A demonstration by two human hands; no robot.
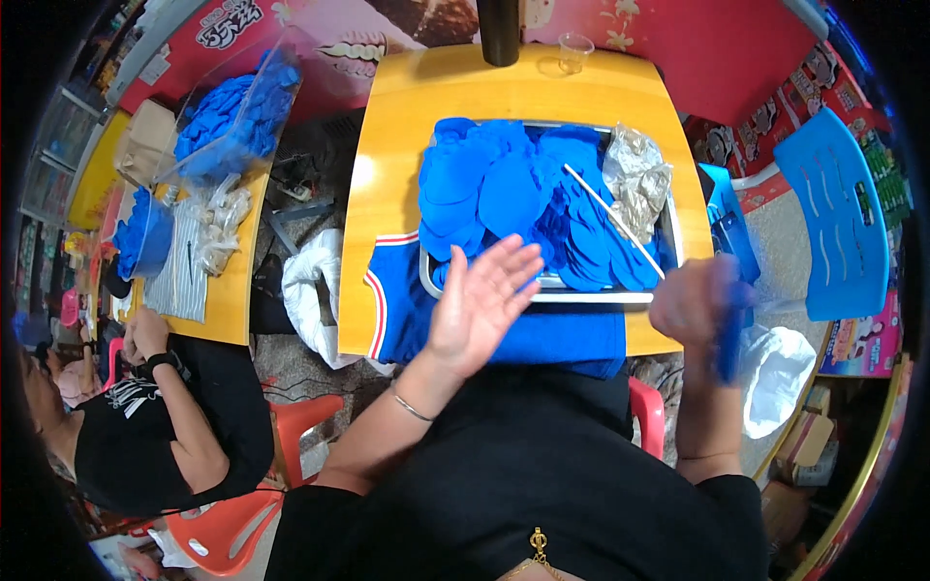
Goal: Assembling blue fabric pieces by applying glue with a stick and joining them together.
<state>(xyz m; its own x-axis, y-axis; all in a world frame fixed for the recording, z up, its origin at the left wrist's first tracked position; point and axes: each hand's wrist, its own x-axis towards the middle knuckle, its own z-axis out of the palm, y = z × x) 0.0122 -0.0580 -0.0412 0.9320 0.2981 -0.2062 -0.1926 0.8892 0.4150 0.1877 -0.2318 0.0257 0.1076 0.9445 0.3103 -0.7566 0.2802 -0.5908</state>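
Observation:
My left hand (487, 302) is raised palm up near the tray's front left corner, its fingers stretched out and nothing in it. Beyond the tray's right edge, my right hand (690, 302) is smeared by motion; it looks closed round a blurred blue flat piece (733, 334) that hangs down along its right side. The metal tray (591, 298) holds heaps of thin, rounded blue flat pieces (509, 189). Across them slants a white stick (612, 219). A crumpled clear plastic bag (636, 174) sits in the tray's right part.
Blue cloth with red-and-white trim (387, 315) lies under the tray on the yellow table (397, 102). A clear cup (575, 53) and dark post (499, 34) stand at the back. Left, a person (165, 416) sits by another table with blue-filled containers (145, 232). A blue chair (838, 218) is at right.

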